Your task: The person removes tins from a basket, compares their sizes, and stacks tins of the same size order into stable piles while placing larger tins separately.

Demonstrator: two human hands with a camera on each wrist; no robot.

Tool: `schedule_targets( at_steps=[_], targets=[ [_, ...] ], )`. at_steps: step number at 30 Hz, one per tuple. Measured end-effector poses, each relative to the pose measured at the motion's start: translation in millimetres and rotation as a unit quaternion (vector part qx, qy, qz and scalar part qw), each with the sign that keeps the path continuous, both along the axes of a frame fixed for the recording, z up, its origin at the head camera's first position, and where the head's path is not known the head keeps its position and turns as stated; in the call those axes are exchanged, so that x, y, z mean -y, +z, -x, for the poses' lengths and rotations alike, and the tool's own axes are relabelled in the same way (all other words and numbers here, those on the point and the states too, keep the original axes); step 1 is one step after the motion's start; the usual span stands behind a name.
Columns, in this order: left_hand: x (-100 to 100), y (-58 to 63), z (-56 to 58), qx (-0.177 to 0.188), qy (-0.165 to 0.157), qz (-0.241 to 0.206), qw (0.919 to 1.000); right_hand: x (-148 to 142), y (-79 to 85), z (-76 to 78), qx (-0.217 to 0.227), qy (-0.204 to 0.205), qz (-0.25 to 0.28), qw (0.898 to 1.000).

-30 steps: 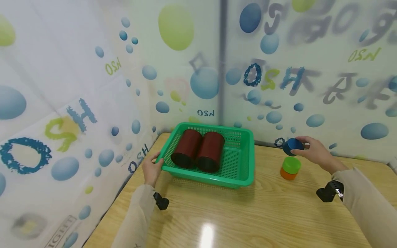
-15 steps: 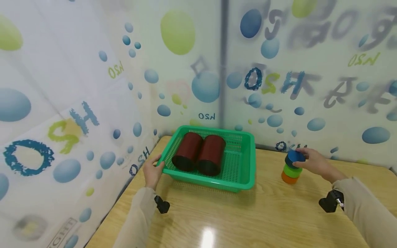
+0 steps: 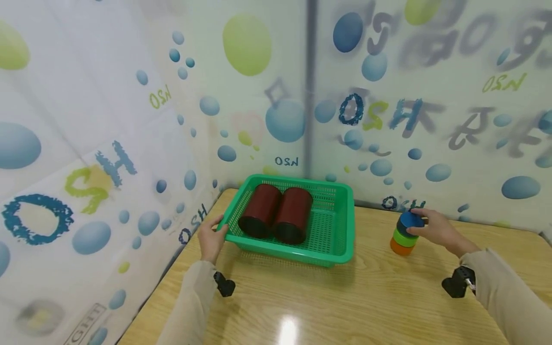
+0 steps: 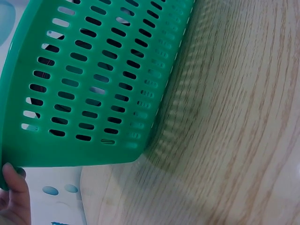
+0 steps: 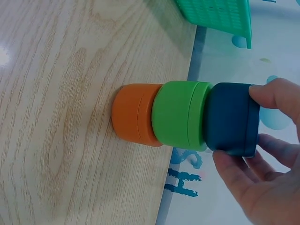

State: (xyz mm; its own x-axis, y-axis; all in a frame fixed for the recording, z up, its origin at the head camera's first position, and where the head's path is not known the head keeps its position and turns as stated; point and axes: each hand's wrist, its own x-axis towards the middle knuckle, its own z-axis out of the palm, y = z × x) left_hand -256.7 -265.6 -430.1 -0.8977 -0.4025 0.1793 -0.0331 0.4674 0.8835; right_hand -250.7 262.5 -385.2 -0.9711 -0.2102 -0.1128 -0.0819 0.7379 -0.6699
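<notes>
At the right of the table my right hand point(image 3: 441, 231) grips a dark blue round lidded container point(image 3: 409, 224) between thumb and fingers. It sits atop a lime green container point(image 5: 182, 115), which stands on an orange one point(image 5: 137, 114); the three form a slightly uneven column. My left hand point(image 3: 212, 241) holds the near left corner of a green plastic basket point(image 3: 332, 225) by its rim, thumb on the edge in the left wrist view. Two dark red cylinders point(image 3: 260, 211) lie side by side in the basket's left half.
The pale wooden table point(image 3: 345, 302) runs up to white curtain-like walls point(image 3: 284, 62) printed with blue and green dots, at the back and left. Between the basket and the container column lies a strip of bare tabletop. A bright reflection shows near the front.
My right hand has lowered the blue container from above onto the green one, and straightened it slightly. The left hand stays on the basket rim; the head view has tilted a little.
</notes>
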Motion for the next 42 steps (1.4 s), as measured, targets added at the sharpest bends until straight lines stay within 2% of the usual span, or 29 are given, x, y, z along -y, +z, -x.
schedule_targets(
  at_steps=[12,23,28,36,42],
  targets=[
    [0.5,-0.8,0.4,0.011,-0.01,-0.005,0.9999,-0.3,0.1,-0.3,0.012,0.001,0.006,1.0],
    [0.0,-0.2,0.8,0.012,-0.006,-0.004,0.9999,-4.3,1.0,0.7,0.02,0.003,0.022,1.0],
    [0.6,-1.6,0.8,0.008,-0.008,-0.008,0.9999,-7.2,13.0,-2.6,0.001,-0.001,0.021,1.0],
    [1.2,-1.8,0.8,0.009,-0.008,-0.014,0.9998,-4.9,43.3,-6.4,-0.074,-0.009,-0.009,0.997],
    [0.8,-1.5,1.5,0.015,-0.002,-0.015,0.9998,8.3,63.7,-10.2,-0.098,0.005,0.011,0.995]
  ],
)
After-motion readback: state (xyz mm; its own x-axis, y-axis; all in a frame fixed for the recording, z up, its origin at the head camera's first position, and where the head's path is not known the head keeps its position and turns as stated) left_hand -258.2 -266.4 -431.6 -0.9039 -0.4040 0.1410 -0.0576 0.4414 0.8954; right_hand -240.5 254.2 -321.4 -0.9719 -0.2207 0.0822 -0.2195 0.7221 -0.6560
